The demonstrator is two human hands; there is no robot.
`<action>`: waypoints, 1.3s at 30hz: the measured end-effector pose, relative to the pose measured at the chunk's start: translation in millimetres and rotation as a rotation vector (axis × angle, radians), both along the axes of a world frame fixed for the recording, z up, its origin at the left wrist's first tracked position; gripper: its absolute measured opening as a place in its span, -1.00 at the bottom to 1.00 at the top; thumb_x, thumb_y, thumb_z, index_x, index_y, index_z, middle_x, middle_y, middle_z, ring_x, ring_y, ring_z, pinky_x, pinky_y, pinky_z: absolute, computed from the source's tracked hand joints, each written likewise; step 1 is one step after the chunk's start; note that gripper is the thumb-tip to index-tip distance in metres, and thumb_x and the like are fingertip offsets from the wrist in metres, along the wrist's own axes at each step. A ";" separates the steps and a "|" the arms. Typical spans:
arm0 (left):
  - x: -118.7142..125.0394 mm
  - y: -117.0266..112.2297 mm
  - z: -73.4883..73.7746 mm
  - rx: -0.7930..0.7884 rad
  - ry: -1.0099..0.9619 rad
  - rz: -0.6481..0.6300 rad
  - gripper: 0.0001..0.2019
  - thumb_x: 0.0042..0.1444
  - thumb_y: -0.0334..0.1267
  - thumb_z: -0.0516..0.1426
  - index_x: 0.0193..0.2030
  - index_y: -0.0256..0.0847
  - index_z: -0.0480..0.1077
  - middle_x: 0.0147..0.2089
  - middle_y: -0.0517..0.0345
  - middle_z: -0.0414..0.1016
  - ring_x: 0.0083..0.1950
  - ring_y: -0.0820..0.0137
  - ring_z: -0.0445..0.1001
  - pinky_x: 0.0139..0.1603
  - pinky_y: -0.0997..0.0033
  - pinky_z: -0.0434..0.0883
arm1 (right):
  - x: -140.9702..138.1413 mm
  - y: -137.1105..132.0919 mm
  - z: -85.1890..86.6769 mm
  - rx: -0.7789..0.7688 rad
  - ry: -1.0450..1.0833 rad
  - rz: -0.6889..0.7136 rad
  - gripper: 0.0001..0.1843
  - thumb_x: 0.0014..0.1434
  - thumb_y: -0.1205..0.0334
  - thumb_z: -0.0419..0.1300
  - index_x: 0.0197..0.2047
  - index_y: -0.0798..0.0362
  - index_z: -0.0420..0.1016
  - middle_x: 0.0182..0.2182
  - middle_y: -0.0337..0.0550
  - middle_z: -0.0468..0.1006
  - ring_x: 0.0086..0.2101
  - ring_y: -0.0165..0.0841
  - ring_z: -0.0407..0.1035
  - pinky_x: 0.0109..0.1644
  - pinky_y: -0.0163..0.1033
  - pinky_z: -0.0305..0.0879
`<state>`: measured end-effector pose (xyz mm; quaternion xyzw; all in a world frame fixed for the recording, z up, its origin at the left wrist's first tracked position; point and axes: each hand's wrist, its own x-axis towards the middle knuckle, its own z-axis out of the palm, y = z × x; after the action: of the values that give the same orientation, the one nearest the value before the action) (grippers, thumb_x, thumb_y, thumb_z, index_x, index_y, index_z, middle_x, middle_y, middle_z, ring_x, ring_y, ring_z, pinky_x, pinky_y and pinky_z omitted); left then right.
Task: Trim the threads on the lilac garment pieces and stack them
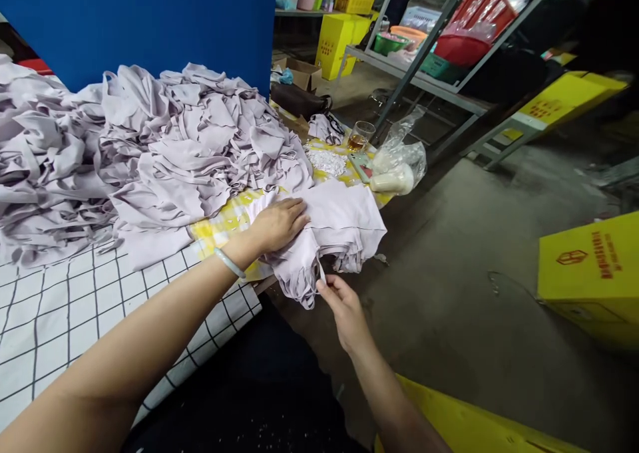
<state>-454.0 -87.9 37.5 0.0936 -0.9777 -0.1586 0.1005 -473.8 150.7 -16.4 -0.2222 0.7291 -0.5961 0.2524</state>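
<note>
A stack of pale lilac fabric pieces (pixel 344 208) lies at the table's corner, its edges drooping over the side. My left hand (pixel 280 225) rests flat on the stack's left part, fingers stretched out; a pale bangle (pixel 229 264) circles that wrist. At the hanging edge, my right hand (pixel 342 300) pinches a thin fabric strip (pixel 321 275) between thumb and fingers. Behind and to the left spreads a large heap of the same lilac fabric (pixel 194 140).
Beyond the stack are small white scraps (pixel 327 162), a glass of amber drink (pixel 360 136), a phone (pixel 360 165) and a plastic bag with a cup (pixel 399 167). A blue panel (pixel 150 27) rises behind the heap. Yellow boxes (pixel 592 270) stand on the floor at right.
</note>
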 end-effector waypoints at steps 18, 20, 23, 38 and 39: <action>-16.5 6.9 18.8 -0.091 -0.204 0.016 -0.46 0.40 -0.04 -0.16 0.38 -0.27 0.19 0.47 -0.09 0.12 0.51 0.09 0.00 0.47 -0.16 -0.09 | -28.1 24.5 -13.2 -0.052 0.567 -0.284 -0.88 0.25 0.22 0.16 -0.13 -0.01 0.42 -0.19 -0.11 0.40 -0.19 -0.27 0.34 -0.09 -0.13 0.32; -30.8 19.6 27.7 -0.093 -0.168 -0.047 -0.49 0.40 -0.08 -0.16 0.37 -0.26 0.21 0.46 -0.06 0.14 0.50 0.12 0.02 0.48 -0.11 -0.06 | -53.8 21.8 -18.9 0.007 0.599 -0.375 -0.88 0.23 0.16 0.17 -0.20 0.00 0.46 -0.23 -0.11 0.39 -0.21 -0.27 0.32 -0.10 -0.12 0.30; -57.3 41.6 28.8 -0.094 -0.171 -0.196 -0.49 0.41 -0.08 -0.17 0.39 -0.21 0.18 0.48 -0.03 0.12 0.50 0.15 0.03 0.47 -0.06 -0.02 | -83.2 13.2 -26.2 0.084 0.497 -0.339 -0.75 0.10 0.05 0.27 -0.22 0.02 0.50 -0.24 -0.11 0.40 -0.20 -0.24 0.32 -0.05 -0.08 0.28; -83.9 57.8 7.0 -0.038 -0.339 -0.214 -0.40 0.37 0.00 -0.13 0.48 -0.15 -0.01 0.55 0.02 -0.18 0.55 0.08 -0.17 0.48 -0.16 -0.10 | -109.8 79.7 38.8 -0.063 0.173 -0.025 -0.57 0.23 -0.15 0.14 -0.45 0.01 0.50 -0.22 -0.11 0.39 -0.10 -0.19 0.29 0.06 -0.06 0.19; -83.9 57.8 7.1 -0.044 -0.350 -0.217 -0.39 0.37 0.00 -0.14 0.49 -0.15 -0.03 0.55 0.03 -0.20 0.55 0.09 -0.18 0.48 -0.15 -0.11 | -108.1 82.7 33.6 -0.040 0.186 -0.029 -0.56 0.26 -0.15 0.12 -0.44 0.01 0.51 -0.22 -0.11 0.39 -0.11 -0.20 0.30 0.07 -0.07 0.18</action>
<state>-537.8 -30.2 44.6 0.0119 -0.9879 -0.1282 -0.0867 -582.0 233.3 17.2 -0.2709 0.7405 -0.5910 0.1702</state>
